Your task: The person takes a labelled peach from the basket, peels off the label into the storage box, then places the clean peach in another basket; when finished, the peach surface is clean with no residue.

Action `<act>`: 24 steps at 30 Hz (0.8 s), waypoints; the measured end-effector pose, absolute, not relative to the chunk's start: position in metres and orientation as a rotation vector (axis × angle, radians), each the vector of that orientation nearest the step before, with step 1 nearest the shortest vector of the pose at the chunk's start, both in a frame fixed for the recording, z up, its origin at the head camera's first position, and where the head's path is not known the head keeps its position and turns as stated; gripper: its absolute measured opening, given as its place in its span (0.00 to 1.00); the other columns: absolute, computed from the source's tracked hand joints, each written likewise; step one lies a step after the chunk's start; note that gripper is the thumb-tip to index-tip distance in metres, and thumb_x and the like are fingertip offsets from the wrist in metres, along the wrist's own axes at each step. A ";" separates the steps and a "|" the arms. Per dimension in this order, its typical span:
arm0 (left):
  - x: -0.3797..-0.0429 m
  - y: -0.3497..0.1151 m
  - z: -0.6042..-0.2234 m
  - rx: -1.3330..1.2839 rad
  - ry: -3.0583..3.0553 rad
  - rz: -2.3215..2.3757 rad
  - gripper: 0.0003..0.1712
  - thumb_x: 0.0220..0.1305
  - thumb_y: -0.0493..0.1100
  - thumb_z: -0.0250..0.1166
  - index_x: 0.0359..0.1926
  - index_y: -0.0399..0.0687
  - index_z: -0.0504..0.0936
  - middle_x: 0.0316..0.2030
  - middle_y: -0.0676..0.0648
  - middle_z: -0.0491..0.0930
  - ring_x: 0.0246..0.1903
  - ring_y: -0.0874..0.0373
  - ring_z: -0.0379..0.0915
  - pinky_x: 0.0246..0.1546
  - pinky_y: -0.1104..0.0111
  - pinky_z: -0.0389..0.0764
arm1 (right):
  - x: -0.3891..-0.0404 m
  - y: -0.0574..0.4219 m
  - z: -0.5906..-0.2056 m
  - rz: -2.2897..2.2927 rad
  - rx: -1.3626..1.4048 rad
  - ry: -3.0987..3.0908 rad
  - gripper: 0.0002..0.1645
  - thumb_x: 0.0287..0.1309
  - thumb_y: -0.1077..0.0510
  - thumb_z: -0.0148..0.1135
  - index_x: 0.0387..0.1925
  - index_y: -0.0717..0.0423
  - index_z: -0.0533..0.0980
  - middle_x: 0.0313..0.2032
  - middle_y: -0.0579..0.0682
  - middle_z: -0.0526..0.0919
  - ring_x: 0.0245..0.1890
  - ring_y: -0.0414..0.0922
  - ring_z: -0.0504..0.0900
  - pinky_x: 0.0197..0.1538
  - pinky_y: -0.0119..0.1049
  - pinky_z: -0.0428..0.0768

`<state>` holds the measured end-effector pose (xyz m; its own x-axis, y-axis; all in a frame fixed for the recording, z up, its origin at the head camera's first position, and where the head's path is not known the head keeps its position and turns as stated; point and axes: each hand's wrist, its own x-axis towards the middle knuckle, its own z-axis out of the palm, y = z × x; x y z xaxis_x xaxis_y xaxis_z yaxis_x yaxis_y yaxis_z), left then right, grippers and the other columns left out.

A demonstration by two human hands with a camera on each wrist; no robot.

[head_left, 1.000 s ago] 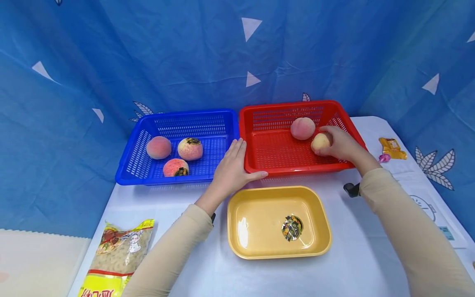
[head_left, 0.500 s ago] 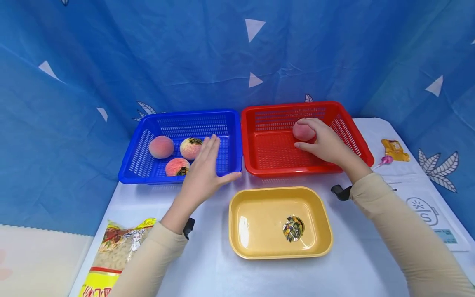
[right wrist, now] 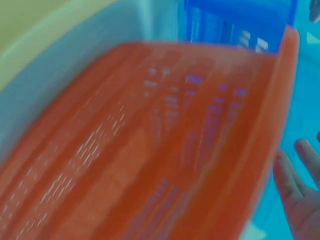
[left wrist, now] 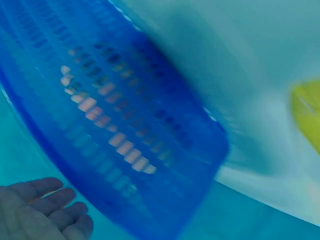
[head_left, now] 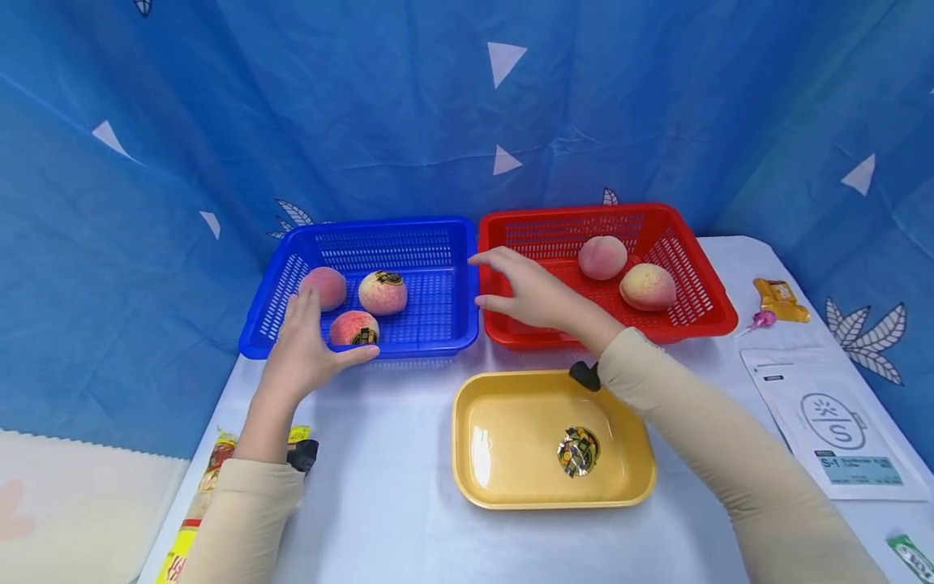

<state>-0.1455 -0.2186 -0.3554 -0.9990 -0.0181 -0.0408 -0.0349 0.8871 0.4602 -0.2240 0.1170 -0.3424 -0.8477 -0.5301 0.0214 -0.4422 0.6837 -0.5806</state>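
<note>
My left hand (head_left: 299, 357) is over the front left part of the blue basket (head_left: 438, 345), fingers extended, thumb spread, holding nothing. Inside that basket sit three peaches: a pink one (head_left: 325, 284) partly behind my fingertips, a pale one (head_left: 383, 294) with a dark label, and a red one (head_left: 354, 327), also labelled. My right hand (head_left: 536, 296) hovers above the left part of the red basket (head_left: 609, 212), its thumb and fingers apart with nothing between them. A pinkish peach (head_left: 602, 258) and a yellow-pink peach (head_left: 648, 287) lie in the red basket's right half.
In front of the baskets stands a yellow tray (head_left: 511, 495) with a round patterned sticker (head_left: 579, 452). A yellow bag (head_left: 178, 551) is partly under the left sleeve. To the right lie an orange packet (head_left: 781, 300), a pink lollipop (head_left: 764, 319), a white pouch (head_left: 824, 405) and a green packet (head_left: 910, 558).
My right hand has let go of the yellow-pink peach in the red basket and moved left. My left hand has moved left from between the baskets to the blue basket's front left.
</note>
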 end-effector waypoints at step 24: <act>-0.159 -0.277 -0.362 -0.334 2.808 0.588 0.86 0.45 0.80 0.66 0.73 0.28 0.23 0.73 0.25 0.18 0.72 0.24 0.17 0.66 0.27 0.39 | -0.250 -0.032 -0.372 -0.540 -1.238 2.462 0.34 0.68 0.59 0.59 0.73 0.47 0.63 0.73 0.47 0.63 0.76 0.44 0.58 0.77 0.40 0.59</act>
<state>-0.1595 -0.2768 -0.3617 -0.9419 -0.1700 -0.2896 -0.2719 0.8922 0.3606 -0.2496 -0.0322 -0.3725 -0.5667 -0.8149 -0.1220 -0.6889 0.5498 -0.4723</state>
